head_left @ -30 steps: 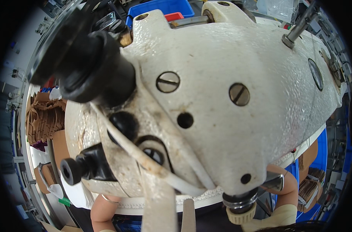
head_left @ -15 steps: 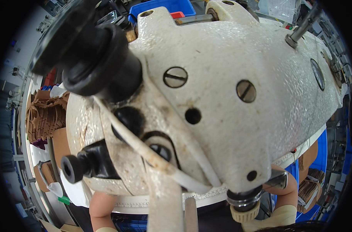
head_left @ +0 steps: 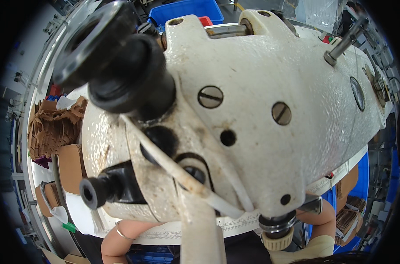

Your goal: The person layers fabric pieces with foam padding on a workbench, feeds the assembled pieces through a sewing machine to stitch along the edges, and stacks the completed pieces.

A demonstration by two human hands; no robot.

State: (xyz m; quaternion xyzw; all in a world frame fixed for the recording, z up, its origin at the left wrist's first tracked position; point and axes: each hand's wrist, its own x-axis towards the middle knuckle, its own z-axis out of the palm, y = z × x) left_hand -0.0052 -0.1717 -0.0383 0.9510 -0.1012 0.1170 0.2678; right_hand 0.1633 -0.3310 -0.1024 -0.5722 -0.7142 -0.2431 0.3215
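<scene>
The large white head of a sewing machine (head_left: pixel 252 61) fills most of the view and hides the work below it. My left forearm (head_left: pixel 114 248), with a thin bangle (head_left: pixel 123 233) at the wrist, reaches in under the machine's lower left edge. From the lower right my right forearm (head_left: pixel 325 220) bends in behind a metal lever (head_left: pixel 312 204) and a cream ribbed knob (head_left: pixel 277 241). The fingers of both hands are out of sight behind the machine, so what they hold or touch does not show. A bulky black fitting (head_left: pixel 131 83) juts up at the upper left.
Stacked brown cut pieces (head_left: pixel 54 136) and a flat brown panel (head_left: pixel 71 169) lie on the left. On the right, a blue bin (head_left: pixel 363 163) holds brown bundles (head_left: pixel 351 215). Another blue bin (head_left: pixel 186 11) stands beyond the machine. A ruler-marked white table edge (head_left: pixel 164 235) curves below.
My left forearm has come further up and right under the machine, bringing the bangle into sight. The view has shifted slightly, with the machine's left part now further right.
</scene>
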